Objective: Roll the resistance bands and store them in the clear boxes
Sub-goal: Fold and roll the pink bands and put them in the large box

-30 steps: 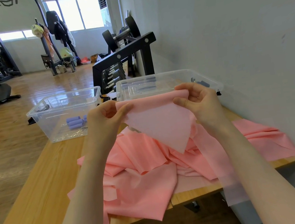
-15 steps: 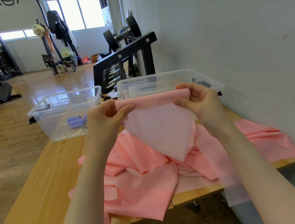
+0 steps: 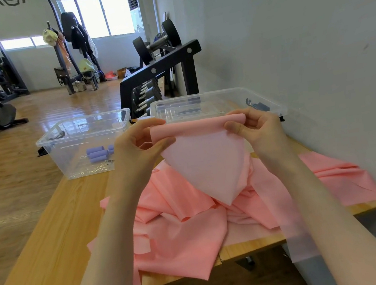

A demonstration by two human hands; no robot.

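I hold a pink resistance band [image 3: 208, 161] up above the table, its top edge curled into the start of a roll. My left hand [image 3: 140, 145] pinches the left end of that roll and my right hand [image 3: 256, 130] pinches the right end. The band's loose end hangs down to a point over a heap of pink bands [image 3: 183, 232] on the wooden table [image 3: 53, 239]. Behind stand two clear boxes. The left clear box [image 3: 48, 141] holds a few rolled purple bands [image 3: 97, 154]. The right clear box [image 3: 272, 107] sits by the wall, its contents unclear.
A grey wall [image 3: 300, 47] runs along the right side of the table. A black dumbbell rack [image 3: 163, 75] stands behind the boxes. Gym machines and a clothes stand [image 3: 73, 50] occupy the far floor. One pink band hangs over the table's near edge [image 3: 296, 235].
The rolled top edge has grown slightly thicker as both hands turn it. The hanging part of the band has shifted a little; the hands stay in about the same place.
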